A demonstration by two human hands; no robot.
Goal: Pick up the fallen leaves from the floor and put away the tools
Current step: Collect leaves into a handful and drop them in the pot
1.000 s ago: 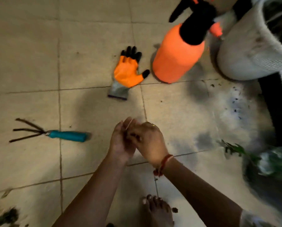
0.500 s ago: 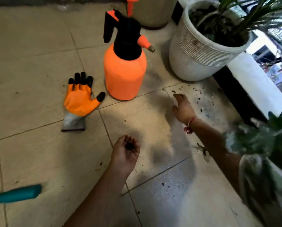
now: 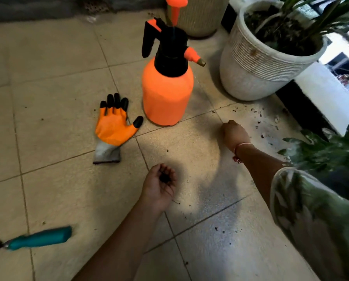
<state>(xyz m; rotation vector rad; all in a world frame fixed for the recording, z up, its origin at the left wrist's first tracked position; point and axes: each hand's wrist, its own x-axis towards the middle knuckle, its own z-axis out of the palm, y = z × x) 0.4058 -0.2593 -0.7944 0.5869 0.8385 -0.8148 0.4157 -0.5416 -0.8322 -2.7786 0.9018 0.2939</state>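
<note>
My left hand (image 3: 159,187) lies palm up over the tiles, its fingers cupped round a small clump of dark leaf bits (image 3: 165,177). My right hand (image 3: 235,134) reaches out to the right with its fingers curled down onto the tile, and the fingertips are hidden. Just beyond it, dark leaf bits and soil crumbs (image 3: 260,126) are scattered on the floor. An orange pressure sprayer (image 3: 167,94) stands upright. An orange glove (image 3: 113,126) lies flat to its left. A teal-handled hand rake (image 3: 38,238) lies at the lower left.
A white ribbed pot (image 3: 256,69) with a plant stands at the upper right, with a beige pot (image 3: 198,17) behind the sprayer. A leafy plant (image 3: 329,147) crowds the right edge beside a white ledge (image 3: 327,94). More specks dot the tile (image 3: 226,232) near me.
One second ago both hands met in front of me. Since then my right hand has reached out to the scattered bits, and my left has turned palm up with debris in it. The view shifted right.
</note>
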